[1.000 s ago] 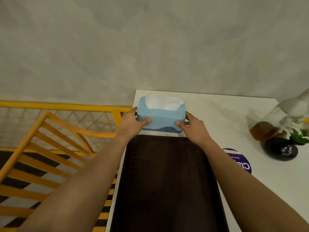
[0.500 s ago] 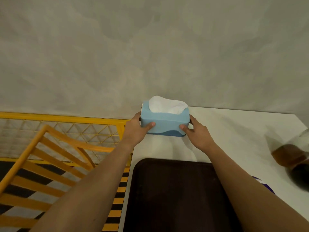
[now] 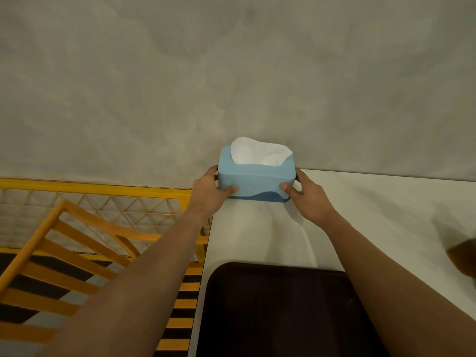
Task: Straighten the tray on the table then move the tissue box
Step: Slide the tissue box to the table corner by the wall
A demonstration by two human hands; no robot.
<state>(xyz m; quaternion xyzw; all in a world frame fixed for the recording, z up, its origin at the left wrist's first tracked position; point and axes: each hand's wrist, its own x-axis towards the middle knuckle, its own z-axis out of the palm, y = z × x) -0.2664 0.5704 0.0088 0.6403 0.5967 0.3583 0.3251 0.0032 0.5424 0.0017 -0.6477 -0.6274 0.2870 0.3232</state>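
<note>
A light blue tissue box (image 3: 255, 180) with white tissue sticking out of its top stands at the far left corner of the white table (image 3: 373, 212), close against the grey wall. My left hand (image 3: 210, 190) grips its left end and my right hand (image 3: 307, 199) grips its right end, thumbs on the front face. A dark brown tray (image 3: 275, 310) lies squarely along the table's near left edge, well short of the box; my right forearm crosses its right side.
A yellow mesh fence (image 3: 103, 202) and an orange wooden chair back (image 3: 64, 253) stand left of the table over black-and-yellow floor stripes. A blurred brown object (image 3: 463, 256) shows at the right edge. The grey wall (image 3: 231, 73) rises directly behind the table.
Both hands have pushed the tissue box away from the tray's far edge to the back of the table by the wall. The view has tilted up and left.
</note>
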